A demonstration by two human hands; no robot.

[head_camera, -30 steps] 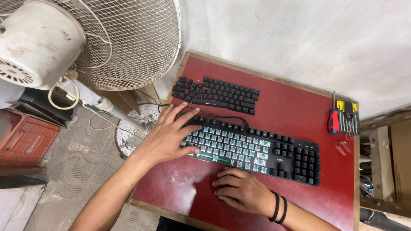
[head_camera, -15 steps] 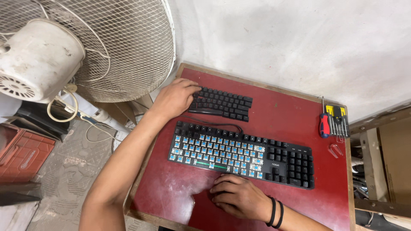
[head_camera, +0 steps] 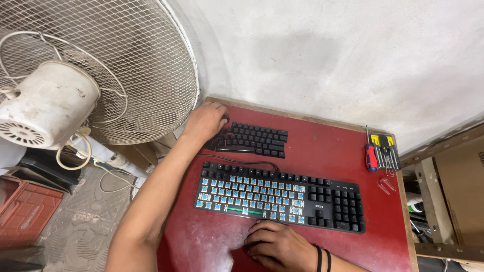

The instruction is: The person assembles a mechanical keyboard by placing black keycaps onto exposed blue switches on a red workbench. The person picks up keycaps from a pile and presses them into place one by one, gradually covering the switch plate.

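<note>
So the big mechanical keyboard (head_camera: 280, 201) sits across the middle of the red table (head_camera: 322, 156), and most of its main block has the keycaps off, so you see rows of blue switches, with black caps left on the top row and the right-hand blocks. There's a green bar showing where the spacebar goes. Its black cable (head_camera: 247, 162) loops along the back edge.

Behind that keyboard, closer to the wall, is a smaller black block of keycaps (head_camera: 249, 139), set out in keyboard layout. The left hand (head_camera: 204, 122) is on the left end of that block, fingers curled down onto it. Can't tell if it's actually pinching a cap or only resting there.

The right hand (head_camera: 280, 247) lies on the table just in front of the big keyboard, right below the spacebar spot, fingers loosely bent and touching the front edge, holding nothing.

To the right of the keyboard, near the table's far corner, there's a screwdriver set (head_camera: 381, 153) with a red-handled one, and a small keycap puller (head_camera: 386, 185) just in front of it. A white mesh fan (head_camera: 96, 75) stands off to the left.
</note>
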